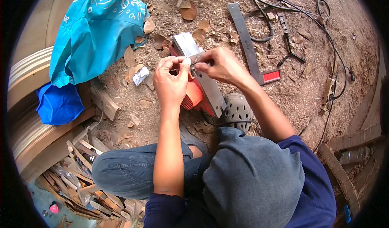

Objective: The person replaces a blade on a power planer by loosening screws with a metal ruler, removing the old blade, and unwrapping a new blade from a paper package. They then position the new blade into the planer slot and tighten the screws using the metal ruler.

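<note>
A red electric planer [194, 95] lies upturned on the ground in front of me, its flat metal sole [210, 91] facing up. Over its middle, where the cutter sits, my left hand [173, 77] and my right hand [223, 66] meet. Between them is a small flat metal piece [197, 58], perhaps a planer blade. My left thumb and fingers are pinched at its left end, while my right thumb and bent fingers grip the right end. The fingers partly hide the piece and the cutter slot below it.
A try square [245, 41] with a red-faced stock lies right of the planer. Black cables [300, 3] and a power strip [327, 93] are further right. Turquoise cloth [101, 29] hangs at left above scrap wood [87, 179]. Wood shavings and dry leaves cover the ground.
</note>
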Demonstrator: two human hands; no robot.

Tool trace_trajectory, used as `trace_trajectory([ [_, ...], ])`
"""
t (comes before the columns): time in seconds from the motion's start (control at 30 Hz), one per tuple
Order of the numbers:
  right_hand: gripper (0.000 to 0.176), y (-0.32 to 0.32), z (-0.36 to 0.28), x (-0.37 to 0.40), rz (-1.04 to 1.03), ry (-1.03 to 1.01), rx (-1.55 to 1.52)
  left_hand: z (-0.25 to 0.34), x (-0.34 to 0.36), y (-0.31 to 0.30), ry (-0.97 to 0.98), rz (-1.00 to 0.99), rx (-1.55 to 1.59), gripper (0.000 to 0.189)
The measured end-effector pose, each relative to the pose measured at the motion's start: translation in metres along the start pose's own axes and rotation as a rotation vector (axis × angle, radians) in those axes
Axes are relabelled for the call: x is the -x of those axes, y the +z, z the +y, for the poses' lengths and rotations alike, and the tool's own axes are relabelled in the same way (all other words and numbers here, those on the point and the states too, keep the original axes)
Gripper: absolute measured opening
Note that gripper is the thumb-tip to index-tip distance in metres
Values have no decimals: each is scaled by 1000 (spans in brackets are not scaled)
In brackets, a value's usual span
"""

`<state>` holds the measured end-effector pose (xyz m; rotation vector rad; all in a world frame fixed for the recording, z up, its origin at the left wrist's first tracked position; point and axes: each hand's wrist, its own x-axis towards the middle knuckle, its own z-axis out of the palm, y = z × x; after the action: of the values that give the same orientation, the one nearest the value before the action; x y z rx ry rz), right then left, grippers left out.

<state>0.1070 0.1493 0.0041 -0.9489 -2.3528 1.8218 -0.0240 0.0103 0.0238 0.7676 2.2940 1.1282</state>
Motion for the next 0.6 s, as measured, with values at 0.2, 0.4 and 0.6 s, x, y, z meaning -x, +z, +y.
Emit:
trace_trajectory([
  [0.2, 17, -27, -15, 5, 633, -480, 224, 51, -4, -15, -26, -140, 66, 17],
  [0.4, 25, -39, -20, 29, 90, -66, -272, 51, 6, 6, -122, -188, 542, 19],
  [0.6, 27, -10, -19, 50, 233, 112, -897, 51, 25, 24, -335, -253, 780, 28],
])
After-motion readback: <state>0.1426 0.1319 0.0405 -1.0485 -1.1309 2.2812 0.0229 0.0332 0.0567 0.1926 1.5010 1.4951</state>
